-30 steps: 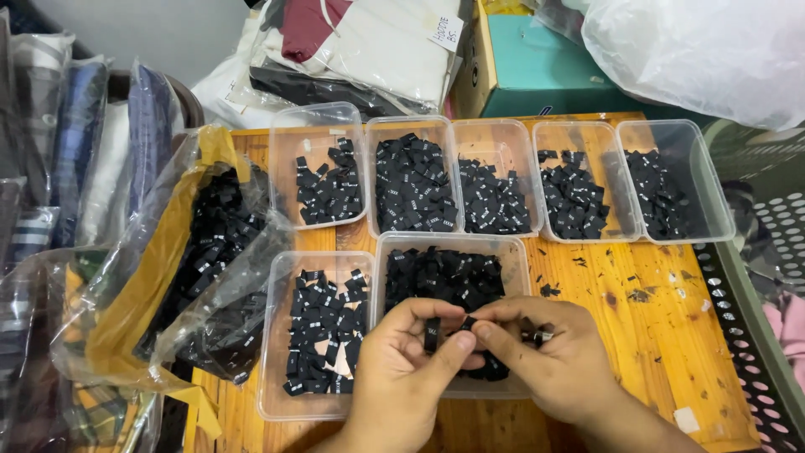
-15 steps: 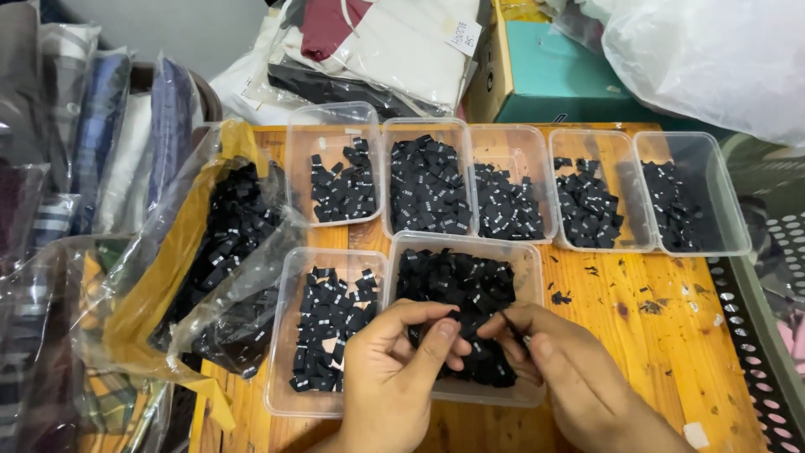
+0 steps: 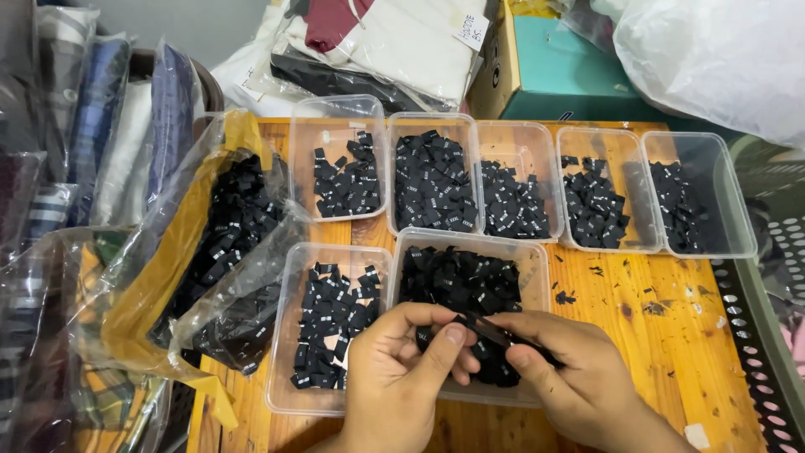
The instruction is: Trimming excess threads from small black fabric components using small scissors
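Note:
My left hand (image 3: pixel 402 369) and my right hand (image 3: pixel 574 373) meet over a clear plastic tub (image 3: pixel 537 260) of small black fabric labels at the front of a wooden table (image 3: pixel 671 335). Between the thumbs and forefingers of both hands I pinch a strip of black labels (image 3: pixel 480 325). A second tub of black labels (image 3: pixel 289 335) sits just left of my left hand.
Several more clear tubs (image 3: pixel 721 176) of black labels line the back of the table. A clear plastic bag (image 3: pixel 210 252) full of labels lies at the left. Folded garments in plastic (image 3: pixel 101 126), a teal box (image 3: pixel 570 75) and a white bag (image 3: pixel 713 59) stand around the table.
The camera view has shifted slightly. My hands stay over the front tub, and the right fingers have slid along the strip of labels.

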